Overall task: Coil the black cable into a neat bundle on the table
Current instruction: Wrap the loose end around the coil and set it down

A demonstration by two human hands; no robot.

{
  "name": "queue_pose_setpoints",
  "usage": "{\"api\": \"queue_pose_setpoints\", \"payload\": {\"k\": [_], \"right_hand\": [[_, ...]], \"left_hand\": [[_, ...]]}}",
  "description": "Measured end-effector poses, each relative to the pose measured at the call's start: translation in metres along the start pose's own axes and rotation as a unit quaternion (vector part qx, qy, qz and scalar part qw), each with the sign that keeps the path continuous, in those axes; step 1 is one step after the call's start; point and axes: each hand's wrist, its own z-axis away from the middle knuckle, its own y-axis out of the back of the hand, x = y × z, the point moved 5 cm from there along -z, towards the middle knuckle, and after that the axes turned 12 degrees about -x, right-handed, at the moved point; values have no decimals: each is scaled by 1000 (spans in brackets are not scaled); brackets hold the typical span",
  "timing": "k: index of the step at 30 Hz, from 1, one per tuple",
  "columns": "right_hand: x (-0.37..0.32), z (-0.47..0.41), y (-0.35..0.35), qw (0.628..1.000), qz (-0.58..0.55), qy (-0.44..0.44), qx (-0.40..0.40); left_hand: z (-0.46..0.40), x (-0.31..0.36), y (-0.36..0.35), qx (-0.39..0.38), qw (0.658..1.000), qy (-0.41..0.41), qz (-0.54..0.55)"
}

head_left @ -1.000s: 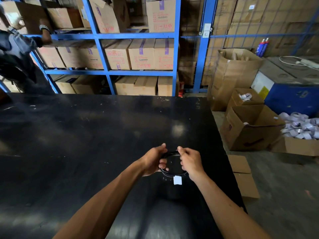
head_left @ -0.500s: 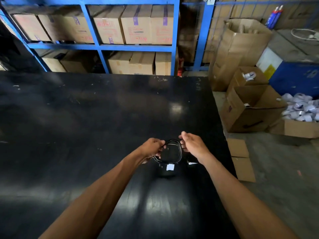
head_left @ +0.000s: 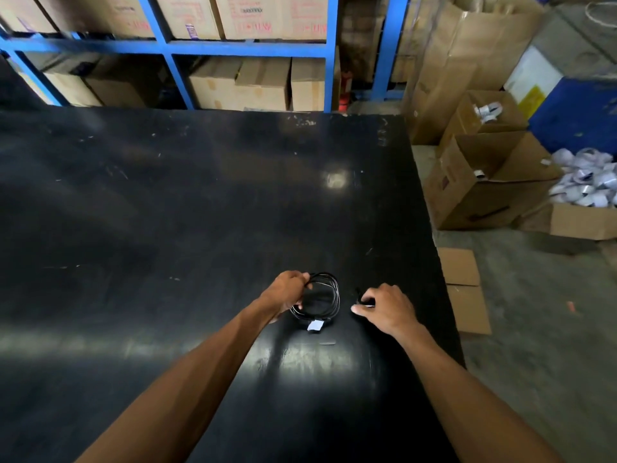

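Observation:
The black cable (head_left: 329, 290) is wound into a small round coil with a white tag (head_left: 315, 325) at its near side, lying low on the black table (head_left: 200, 212) toward the right edge. My left hand (head_left: 287, 292) grips the coil's left side. My right hand (head_left: 384, 307) is apart from the coil, a short way to its right, fingers curled down over a small dark piece (head_left: 360, 295) on the table; whether it is the cable's end I cannot tell.
The table's right edge runs close to my right hand. On the floor beyond it stand open cardboard boxes (head_left: 484, 188), flat cardboard pieces (head_left: 464, 289) and a pile of white rolls (head_left: 587, 178). Blue shelving (head_left: 247, 48) with cartons lines the far side.
My right hand has let go of the coil and moved right, down to the table. My left hand keeps the coil. The camera has tilted further down.

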Motion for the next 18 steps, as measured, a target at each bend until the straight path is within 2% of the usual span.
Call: {"api": "queue_pose_setpoints", "payload": {"k": [3, 6, 9, 11, 13, 18], "right_hand": [[-8, -8, -6, 1000, 11, 3, 22], [-9, -13, -4, 991, -130, -3, 10], [-15, -7, 9, 930, -361, 45, 49], [-27, 5, 23, 884, -452, 103, 62], [-43, 20, 35, 871, -460, 164, 50], [-72, 40, 41, 898, -366, 240, 40]], "left_hand": [[1, -1, 2, -4, 1000, 10, 17], [4, 0, 7, 7, 999, 18, 47], [4, 0, 14, 38, 997, 11, 72], [6, 3, 17, 56, 995, 4, 80], [9, 7, 17, 65, 995, -1, 80], [21, 27, 8, 72, 995, -16, 70]]}}
